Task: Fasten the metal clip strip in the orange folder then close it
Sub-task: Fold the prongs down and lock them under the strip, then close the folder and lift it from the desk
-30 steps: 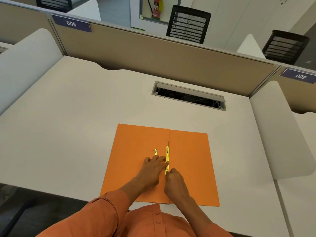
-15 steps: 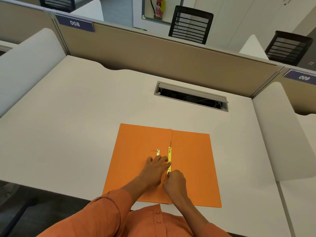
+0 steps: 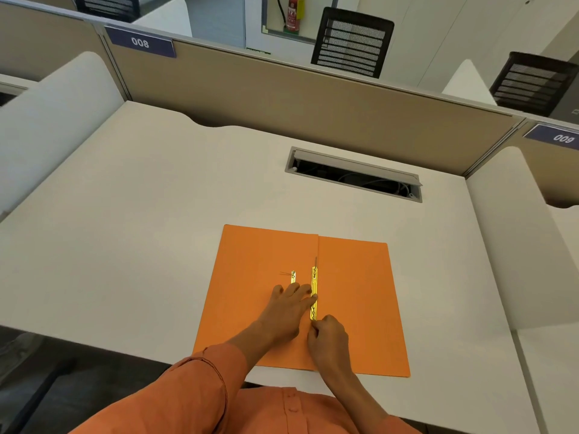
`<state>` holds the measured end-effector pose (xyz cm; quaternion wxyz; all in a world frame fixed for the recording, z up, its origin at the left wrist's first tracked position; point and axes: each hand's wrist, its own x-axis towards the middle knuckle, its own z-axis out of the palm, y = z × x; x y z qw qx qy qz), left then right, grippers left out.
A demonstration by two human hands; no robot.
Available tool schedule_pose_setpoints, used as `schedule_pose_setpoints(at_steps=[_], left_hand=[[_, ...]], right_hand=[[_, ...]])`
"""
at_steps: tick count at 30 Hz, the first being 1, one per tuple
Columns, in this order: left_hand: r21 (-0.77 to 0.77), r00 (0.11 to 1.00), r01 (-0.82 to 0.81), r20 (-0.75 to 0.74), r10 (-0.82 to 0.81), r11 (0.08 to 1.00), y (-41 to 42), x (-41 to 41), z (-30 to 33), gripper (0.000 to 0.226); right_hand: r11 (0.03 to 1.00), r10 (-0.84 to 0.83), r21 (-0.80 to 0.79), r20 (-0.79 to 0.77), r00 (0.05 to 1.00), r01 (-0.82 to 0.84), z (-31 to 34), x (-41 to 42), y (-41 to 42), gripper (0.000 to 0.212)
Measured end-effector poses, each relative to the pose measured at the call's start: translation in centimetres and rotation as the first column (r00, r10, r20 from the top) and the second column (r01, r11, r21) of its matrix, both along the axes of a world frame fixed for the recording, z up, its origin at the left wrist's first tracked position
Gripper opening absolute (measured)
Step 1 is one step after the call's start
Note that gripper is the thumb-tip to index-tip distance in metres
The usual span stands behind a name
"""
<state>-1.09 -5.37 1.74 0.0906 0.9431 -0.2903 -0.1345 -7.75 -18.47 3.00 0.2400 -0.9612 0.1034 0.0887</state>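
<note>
The orange folder (image 3: 354,296) lies open and flat on the desk in front of me. A gold metal clip strip (image 3: 314,285) runs along its centre fold. A shorter gold piece (image 3: 293,276) lies just left of it on the left flap. My left hand (image 3: 286,308) rests flat on the left flap, its fingertips pressing the side of the strip. My right hand (image 3: 329,338) is curled at the strip's near end, fingertips pinched there. The near end of the strip is hidden under my fingers.
The white desk (image 3: 141,245) has an open cable tray (image 3: 354,173) behind the folder. Tan partition walls (image 3: 282,98) close off the back, and white side dividers (image 3: 513,245) stand at both sides. The near desk edge runs just below the folder.
Both hands stay at the strip with only slight shifts. The camera view has drifted a little.
</note>
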Motion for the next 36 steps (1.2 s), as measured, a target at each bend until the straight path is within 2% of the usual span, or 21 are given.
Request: schedule_pose_setpoints(at_steps=[8, 15, 19, 21, 24, 28, 31, 36], left_hand=[[0.024, 1.000, 0.000, -0.019, 0.000, 1.000, 0.0, -0.3, 0.0, 0.079], [0.031, 0.999, -0.002, -0.051, 0.003, 1.000, 0.0, -0.6, 0.1, 0.082], [-0.079, 0.995, -0.028, -0.096, 0.020, 0.996, 1.0, -0.6, 0.4, 0.080], [-0.181, 0.982, -0.164, -0.119, 0.144, 0.970, 2.0, -1.0, 0.8, 0.077], [-0.283, 0.866, -0.501, -0.147, 0.479, 0.818, 4.7, -2.2, 1.7, 0.063], [-0.184, 0.585, -0.809, -0.163, 0.794, 0.558, 9.4, -4.4, 2.2, 0.054], [-0.094, 0.402, -0.915, -0.276, 0.873, 0.392, 11.5, -5.7, 2.0, 0.052], [-0.088, 0.263, -0.964, -0.426, 0.866, 0.250, 11.9, -6.1, 1.9, 0.056]], right_hand=[[0.999, 0.046, 0.017, 0.050, 0.998, -0.047, -0.2, -0.8, -0.6, 0.015], [0.999, 0.019, 0.049, 0.058, 0.998, -0.022, -0.6, -1.7, -1.4, 0.017], [0.993, -0.018, 0.116, 0.029, 0.999, 0.015, -0.4, -1.8, -2.1, 0.011], [0.985, -0.042, 0.166, 0.001, 0.999, 0.041, -0.2, -1.8, -2.6, 0.009], [0.971, -0.068, 0.228, -0.020, 0.998, 0.070, -0.4, -1.9, -3.3, 0.012], [0.960, -0.092, 0.263, -0.021, 0.996, 0.094, -1.2, -2.1, -3.5, 0.021], [0.958, -0.085, 0.274, -0.021, 0.996, 0.088, -1.5, -2.0, -3.6, 0.024], [0.958, -0.085, 0.274, -0.020, 0.996, 0.087, -1.9, -2.1, -3.5, 0.026]])
